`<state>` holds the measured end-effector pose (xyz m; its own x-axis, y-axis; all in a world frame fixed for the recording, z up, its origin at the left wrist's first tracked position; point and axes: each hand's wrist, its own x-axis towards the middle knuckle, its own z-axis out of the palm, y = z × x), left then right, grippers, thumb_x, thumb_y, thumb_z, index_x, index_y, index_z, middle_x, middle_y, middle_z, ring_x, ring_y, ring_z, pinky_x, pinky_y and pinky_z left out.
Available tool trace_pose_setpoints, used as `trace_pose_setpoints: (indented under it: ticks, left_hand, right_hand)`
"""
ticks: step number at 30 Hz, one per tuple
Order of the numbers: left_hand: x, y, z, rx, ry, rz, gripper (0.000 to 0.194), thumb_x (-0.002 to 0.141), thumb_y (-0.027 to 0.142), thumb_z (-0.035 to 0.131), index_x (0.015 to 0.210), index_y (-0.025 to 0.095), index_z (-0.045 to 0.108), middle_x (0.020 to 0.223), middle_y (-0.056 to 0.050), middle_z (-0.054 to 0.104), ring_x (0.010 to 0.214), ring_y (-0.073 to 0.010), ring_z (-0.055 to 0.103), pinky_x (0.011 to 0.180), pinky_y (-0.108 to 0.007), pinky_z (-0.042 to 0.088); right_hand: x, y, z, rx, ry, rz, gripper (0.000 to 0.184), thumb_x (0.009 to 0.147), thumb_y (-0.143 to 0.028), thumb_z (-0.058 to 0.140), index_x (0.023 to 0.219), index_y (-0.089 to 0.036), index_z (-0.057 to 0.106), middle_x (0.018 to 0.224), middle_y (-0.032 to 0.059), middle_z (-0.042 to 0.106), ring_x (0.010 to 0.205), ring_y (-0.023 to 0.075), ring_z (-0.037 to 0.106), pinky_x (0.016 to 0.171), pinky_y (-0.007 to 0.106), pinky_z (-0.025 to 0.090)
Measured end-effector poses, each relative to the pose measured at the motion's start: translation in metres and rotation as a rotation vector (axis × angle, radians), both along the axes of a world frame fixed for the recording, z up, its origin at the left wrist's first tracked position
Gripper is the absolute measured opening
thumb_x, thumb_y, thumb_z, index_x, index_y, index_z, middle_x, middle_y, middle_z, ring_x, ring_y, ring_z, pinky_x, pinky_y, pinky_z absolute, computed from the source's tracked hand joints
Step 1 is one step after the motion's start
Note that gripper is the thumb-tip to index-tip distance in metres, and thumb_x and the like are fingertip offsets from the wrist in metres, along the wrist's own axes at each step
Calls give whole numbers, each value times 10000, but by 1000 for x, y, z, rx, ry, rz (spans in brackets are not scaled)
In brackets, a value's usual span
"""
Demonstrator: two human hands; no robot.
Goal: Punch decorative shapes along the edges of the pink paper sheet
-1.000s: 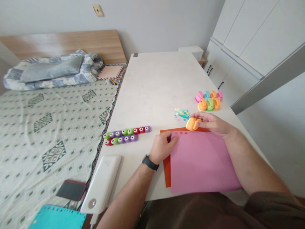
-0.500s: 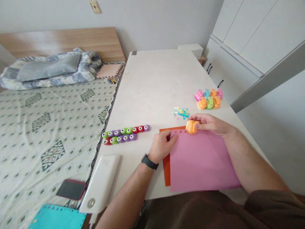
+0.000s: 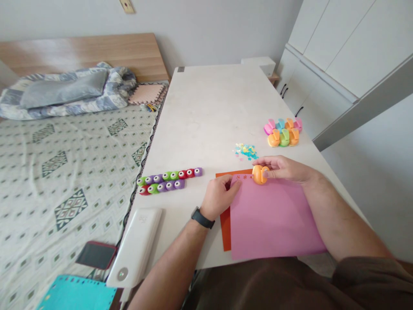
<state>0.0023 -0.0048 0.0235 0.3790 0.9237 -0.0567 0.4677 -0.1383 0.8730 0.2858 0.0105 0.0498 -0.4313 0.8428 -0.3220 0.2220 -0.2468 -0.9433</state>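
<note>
A sheet of pink paper (image 3: 271,219) lies over an orange-red sheet (image 3: 225,232) at the table's near edge. Snowflake-like holes run along the pink sheet's top left edge, with the orange showing through. My right hand (image 3: 279,168) is closed around an orange craft punch (image 3: 259,175), which sits on the top edge of the pink paper just right of those holes. At the paper's upper left corner, my left hand (image 3: 222,193) pinches the sheet between thumb and curled fingers. Beyond the punch lies a small heap of blue and yellow paper cutouts (image 3: 246,150).
Several colourful craft punches (image 3: 284,132) stand at the right table edge. Two rows of small round punches (image 3: 171,175) sit left of the papers. A white power bank (image 3: 137,245) lies at the near left corner. On the bed are a phone (image 3: 97,255) and a turquoise punched sheet (image 3: 79,293).
My right hand has shifted the orange punch slightly toward me, farther onto the pink paper's edge. My left hand keeps its place at the corner.
</note>
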Motion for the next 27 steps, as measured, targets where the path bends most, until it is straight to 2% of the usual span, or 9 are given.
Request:
trace_pose_setpoints:
  ticks: [7,15,27]
  left_hand:
    - [-1,0,-1,-25,-25,-3,364,936,481,589,745,175,636,661,8,561,606,-126,450,561,-266,291]
    - [0,0,-1,6,-12,-9,365,957,463,573,741,173,626,656,19,547,597,-115,439,559,-266,286]
    - [0,0,1,10,-13,3,392,947,474,586,695,173,581,638,21,523,592,-112,424,556,-265,278]
  right_hand:
    - [-1,-1,-1,2,11,37,627,813,-412,835,1365,-195,634,1277,122,701,1213,294,639,1053,467,503]
    - [-2,0,-3,-22,-2,29,634,775,-394,864,1338,-212,636,1237,101,704,1184,282,642,1035,457,510]
    - [-7,-1,3,-12,32,20,544,776,-429,857,1228,-187,676,1148,107,733,1061,263,674,953,425,527]
